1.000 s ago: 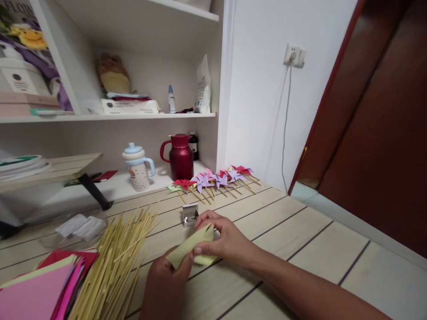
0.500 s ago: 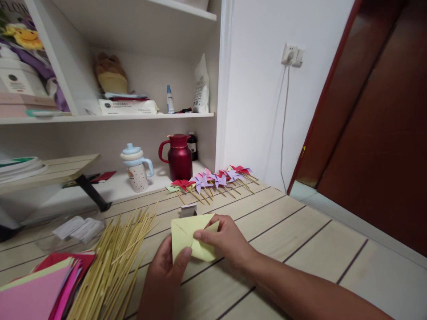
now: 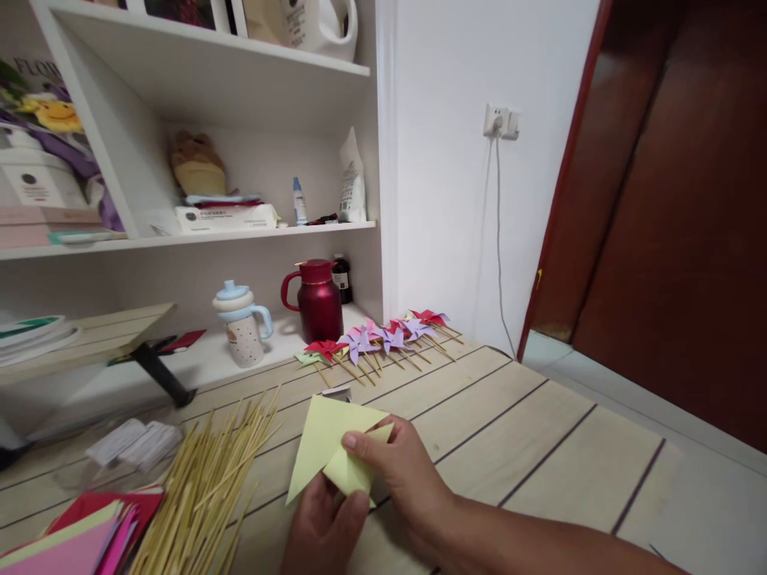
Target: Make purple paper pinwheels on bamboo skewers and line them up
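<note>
A pale yellow sheet of paper (image 3: 327, 427) is held up over the table, partly folded, with flaps bent inward. My right hand (image 3: 404, 471) pinches it at the right side, thumb lying across the fold near the middle. At the lower edge, my left hand (image 3: 329, 519) grips a bent flap between thumb and fingers. Just behind the paper a small grey box (image 3: 337, 394) shows only its top part. Several finished paper pinwheels (image 3: 359, 345) in red, purple, pink and green, on thin sticks, lie farther back on the table.
Thin wooden sticks (image 3: 197, 479) lie in a loose pile at the left, beside coloured paper sheets (image 3: 72, 543) and a clear packet (image 3: 132, 443). A red jug (image 3: 322, 303) and a spotted cup (image 3: 244, 335) stand behind on the shelf. A small raised stand (image 3: 120, 323) is at far left.
The yellow paper has turned and its lower flap is folded further in. My left hand has shifted from the left edge to the bottom. The view has tilted up slightly.
</note>
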A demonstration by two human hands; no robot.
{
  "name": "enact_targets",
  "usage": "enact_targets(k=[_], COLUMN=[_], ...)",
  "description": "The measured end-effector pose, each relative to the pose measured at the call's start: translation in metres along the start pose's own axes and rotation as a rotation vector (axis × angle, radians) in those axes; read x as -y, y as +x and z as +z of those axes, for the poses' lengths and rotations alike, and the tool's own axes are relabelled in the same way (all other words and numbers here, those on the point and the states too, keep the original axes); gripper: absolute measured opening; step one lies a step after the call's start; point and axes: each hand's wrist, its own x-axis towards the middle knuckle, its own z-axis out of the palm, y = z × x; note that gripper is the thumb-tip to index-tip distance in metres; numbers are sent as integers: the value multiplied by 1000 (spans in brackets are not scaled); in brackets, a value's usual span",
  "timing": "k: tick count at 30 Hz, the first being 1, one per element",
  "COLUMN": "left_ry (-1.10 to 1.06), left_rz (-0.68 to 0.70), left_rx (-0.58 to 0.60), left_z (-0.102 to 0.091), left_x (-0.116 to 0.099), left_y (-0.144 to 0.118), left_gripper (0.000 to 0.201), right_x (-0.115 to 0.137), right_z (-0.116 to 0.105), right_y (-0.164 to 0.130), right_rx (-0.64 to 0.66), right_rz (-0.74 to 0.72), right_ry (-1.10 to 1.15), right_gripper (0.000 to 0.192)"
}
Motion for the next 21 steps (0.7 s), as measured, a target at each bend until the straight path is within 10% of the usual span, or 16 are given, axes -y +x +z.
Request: enact_targets(k=[8,21], left_ry=[322,257], left_rz=[-73,-94], left_rx=[-108,-103], left_z=[-25,-27], left_x=[-14,-23], left_y=[8,6], left_gripper=[19,17], right_x=[-8,-7], right_z=[2,1], right_y=[-2,-3], right_rx=[95,153], right_rz=[59,55], right_ry=[31,74], right_gripper=[44,47])
